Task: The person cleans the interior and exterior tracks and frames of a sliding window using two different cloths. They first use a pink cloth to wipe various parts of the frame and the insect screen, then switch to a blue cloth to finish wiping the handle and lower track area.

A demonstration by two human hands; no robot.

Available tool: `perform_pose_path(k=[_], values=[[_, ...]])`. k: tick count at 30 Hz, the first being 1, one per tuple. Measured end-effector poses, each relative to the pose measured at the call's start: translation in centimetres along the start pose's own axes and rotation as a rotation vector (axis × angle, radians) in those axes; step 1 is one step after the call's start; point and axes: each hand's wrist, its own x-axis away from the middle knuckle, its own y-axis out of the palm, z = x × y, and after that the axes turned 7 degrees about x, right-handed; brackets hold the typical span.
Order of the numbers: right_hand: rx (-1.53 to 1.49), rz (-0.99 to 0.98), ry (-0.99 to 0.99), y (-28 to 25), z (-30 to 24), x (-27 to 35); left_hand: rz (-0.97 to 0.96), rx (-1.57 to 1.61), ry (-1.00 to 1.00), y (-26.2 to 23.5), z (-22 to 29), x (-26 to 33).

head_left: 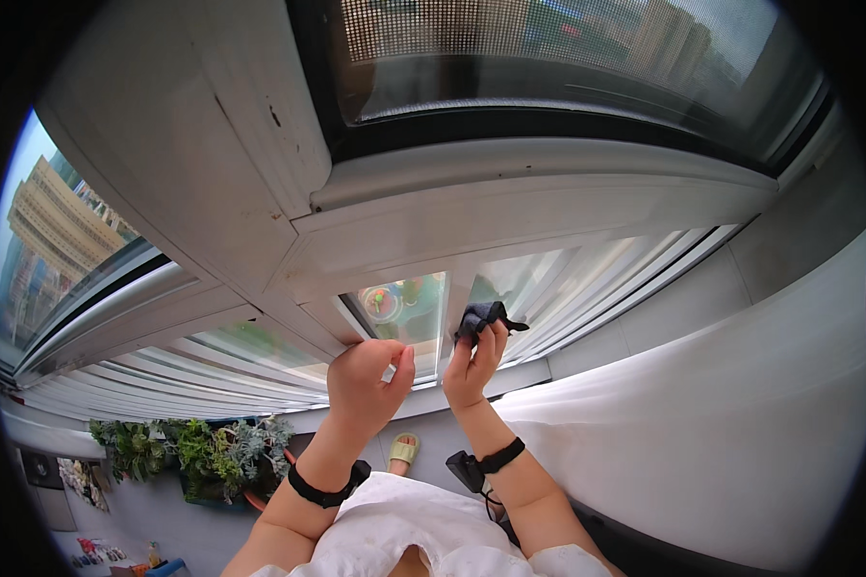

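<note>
Far left — tall building (53, 216) outside through the glass, and below it potted plants (197, 452) lined up along the wall under the sill. A yellow-green slipper (403, 448) sits on the floor between the forearms.

Left hand (366, 380): raised to the white window frame (471, 216), loosely curled, thumb up, pressed at the bottom edge of the small glass pane (404, 313). Fingers half clenched, holding nothing I can see. Black wrist strap (322, 490) on that arm.

Right hand (471, 370): just beside the left, fingers pointing up and pinching a small black cloth (481, 317), bunched up. Cloth sits against the vertical bar of the frame, at the lower part of the window, between the two glass panes. Whether it touches the glass itself — cannot tell. Black strap with a small device (476, 466) on the right wrist.

Right of the hands: white curtain (722, 413) draped down across the lower right. Top: dark-framed upper window (568, 115) with a mesh screen (423, 29).
</note>
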Motion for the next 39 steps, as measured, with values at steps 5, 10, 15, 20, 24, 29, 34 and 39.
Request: perform_pose_path(k=[5,10,15,20,24,29,34,39], values=[[0.098,-0.055,0.38,2.6,9.9,11.3,-0.09,-0.034,0.047,-0.3,-1.0,1.0],[-0.109,-0.025,0.949,2.1,10.2,10.1,-0.118,-0.01,0.064,-0.9,0.0,1.0],[-0.236,0.083,0.287,0.0,-1.7,-1.5,-0.085,-0.022,0.156,-3.1,0.0,0.5],[-0.056,0.215,-0.141,-1.6,-6.7,-10.8,-0.031,0.024,0.22,-3.6,0.9,-0.6],[0.314,0.147,-0.242,-0.1,0.0,-3.2,-0.017,-0.059,0.23,-4.5,-0.5,0.7],[0.037,-0.111,0.669,0.8,10.6,10.6,-0.048,-0.059,0.16,-4.7,-0.2,1.0],[-0.336,0.05,0.571,0.1,1.5,3.3,0.017,-0.093,0.102,-7.4,0.2,1.0],[-0.396,-0.064,0.073,-3.6,-7.9,-4.9,0.162,-0.004,0.196,-8.2,0.7,0.3]])
